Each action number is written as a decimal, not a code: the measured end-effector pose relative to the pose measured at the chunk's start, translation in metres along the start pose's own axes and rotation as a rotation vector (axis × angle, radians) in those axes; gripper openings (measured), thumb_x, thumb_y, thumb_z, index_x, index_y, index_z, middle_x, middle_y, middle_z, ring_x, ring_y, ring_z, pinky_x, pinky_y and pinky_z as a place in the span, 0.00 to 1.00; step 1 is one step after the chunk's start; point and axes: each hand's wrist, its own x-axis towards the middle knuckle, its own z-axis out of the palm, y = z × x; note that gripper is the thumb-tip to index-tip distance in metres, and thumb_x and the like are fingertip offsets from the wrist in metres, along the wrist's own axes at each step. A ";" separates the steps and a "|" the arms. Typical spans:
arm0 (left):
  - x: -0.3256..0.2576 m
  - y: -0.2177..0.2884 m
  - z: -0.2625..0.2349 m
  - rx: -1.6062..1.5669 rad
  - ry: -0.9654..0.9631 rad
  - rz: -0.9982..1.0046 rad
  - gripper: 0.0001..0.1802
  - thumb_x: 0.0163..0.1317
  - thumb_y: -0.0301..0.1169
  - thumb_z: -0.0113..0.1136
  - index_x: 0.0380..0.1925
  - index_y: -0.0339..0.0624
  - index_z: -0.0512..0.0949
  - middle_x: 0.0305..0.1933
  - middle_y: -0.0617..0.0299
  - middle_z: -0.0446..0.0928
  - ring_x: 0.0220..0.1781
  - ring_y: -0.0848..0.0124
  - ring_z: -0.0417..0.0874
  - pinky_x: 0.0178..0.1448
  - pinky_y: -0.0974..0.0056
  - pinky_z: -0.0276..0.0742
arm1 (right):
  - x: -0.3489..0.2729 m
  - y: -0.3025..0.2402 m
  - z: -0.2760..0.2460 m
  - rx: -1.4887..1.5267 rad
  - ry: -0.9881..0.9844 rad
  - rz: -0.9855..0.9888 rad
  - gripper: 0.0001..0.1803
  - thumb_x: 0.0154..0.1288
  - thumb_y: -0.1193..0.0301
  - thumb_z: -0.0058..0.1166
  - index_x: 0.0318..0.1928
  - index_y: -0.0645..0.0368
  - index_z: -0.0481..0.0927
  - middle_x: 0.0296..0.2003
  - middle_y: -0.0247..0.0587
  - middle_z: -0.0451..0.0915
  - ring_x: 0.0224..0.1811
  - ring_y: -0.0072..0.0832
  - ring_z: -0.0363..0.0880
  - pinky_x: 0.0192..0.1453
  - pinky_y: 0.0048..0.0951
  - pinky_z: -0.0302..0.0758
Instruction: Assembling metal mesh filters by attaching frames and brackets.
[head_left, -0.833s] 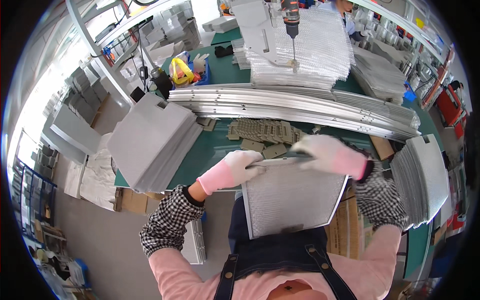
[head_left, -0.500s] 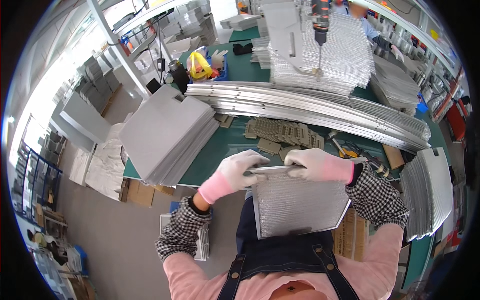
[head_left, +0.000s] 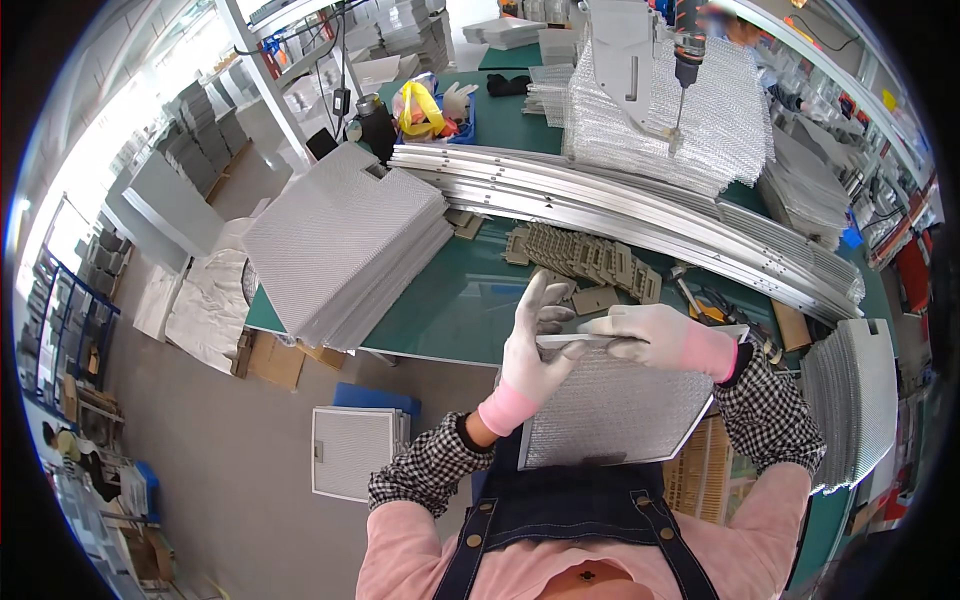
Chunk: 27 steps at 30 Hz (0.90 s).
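Observation:
A framed silver mesh panel stands tilted against my apron, with a pale metal strip along its far edge. My right hand, in a white glove with a pink cuff, is closed on that far edge, thumb and fingers pinching it. My left hand, gloved the same way, is open at the far left corner. Its fingers point up and away, and its thumb lies by the strip. Just beyond both hands, several khaki plastic plates lie in a row on the green table.
Stacked mesh sheets overhang the table at left, with another stack at right. Long metal rails cross behind the plates. A power drill hangs at the back. Hand tools lie right. Framed panels rest low at left.
My left hand has shifted right along the far edge and opened, fingers now raised. My right hand stays on the edge. The whole view has shifted slightly, showing more of the low panels.

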 end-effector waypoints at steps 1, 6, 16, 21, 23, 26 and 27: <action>-0.004 0.000 0.000 0.001 0.000 0.000 0.52 0.53 0.22 0.71 0.74 0.40 0.50 0.63 0.51 0.74 0.50 0.64 0.83 0.54 0.62 0.82 | 0.000 -0.003 -0.001 -0.032 -0.018 -0.022 0.24 0.67 0.68 0.54 0.64 0.53 0.74 0.41 0.47 0.77 0.45 0.43 0.79 0.50 0.40 0.75; -0.030 0.003 -0.004 0.002 0.148 -0.199 0.18 0.57 0.21 0.68 0.49 0.37 0.81 0.37 0.68 0.77 0.33 0.82 0.72 0.34 0.74 0.69 | 0.001 0.007 -0.015 0.108 -0.150 0.013 0.27 0.68 0.69 0.53 0.68 0.51 0.72 0.45 0.47 0.76 0.48 0.41 0.78 0.55 0.36 0.73; -0.018 0.047 -0.032 0.042 0.070 -0.331 0.20 0.62 0.19 0.62 0.55 0.32 0.78 0.35 0.70 0.78 0.33 0.86 0.72 0.37 0.78 0.68 | 0.019 0.000 -0.024 0.124 -0.337 0.092 0.28 0.70 0.66 0.53 0.70 0.47 0.71 0.46 0.49 0.75 0.52 0.39 0.77 0.59 0.36 0.71; -0.011 0.021 -0.043 0.146 0.163 -0.308 0.15 0.64 0.22 0.63 0.50 0.33 0.81 0.31 0.69 0.80 0.30 0.85 0.72 0.36 0.76 0.70 | 0.038 0.018 0.009 -0.074 -0.064 0.019 0.27 0.70 0.61 0.55 0.68 0.44 0.72 0.46 0.54 0.80 0.53 0.41 0.80 0.58 0.41 0.75; -0.011 0.013 -0.045 0.223 0.153 -0.250 0.14 0.63 0.22 0.65 0.49 0.33 0.81 0.31 0.69 0.81 0.29 0.85 0.71 0.35 0.76 0.70 | 0.047 0.022 0.022 -0.184 0.077 -0.113 0.27 0.69 0.58 0.56 0.67 0.43 0.73 0.40 0.50 0.84 0.43 0.40 0.84 0.47 0.41 0.79; -0.008 0.004 -0.050 0.358 0.149 -0.172 0.14 0.60 0.23 0.67 0.46 0.34 0.81 0.31 0.66 0.82 0.27 0.84 0.72 0.33 0.75 0.72 | 0.053 0.016 0.030 -0.477 0.130 -0.054 0.27 0.68 0.55 0.56 0.66 0.43 0.74 0.30 0.44 0.83 0.31 0.37 0.85 0.34 0.37 0.79; -0.008 0.002 -0.053 0.414 0.151 -0.149 0.13 0.59 0.24 0.69 0.44 0.35 0.81 0.30 0.64 0.83 0.26 0.83 0.74 0.33 0.74 0.73 | 0.055 0.015 0.033 -0.525 0.181 -0.050 0.27 0.68 0.54 0.56 0.65 0.43 0.74 0.27 0.42 0.83 0.27 0.36 0.84 0.30 0.36 0.78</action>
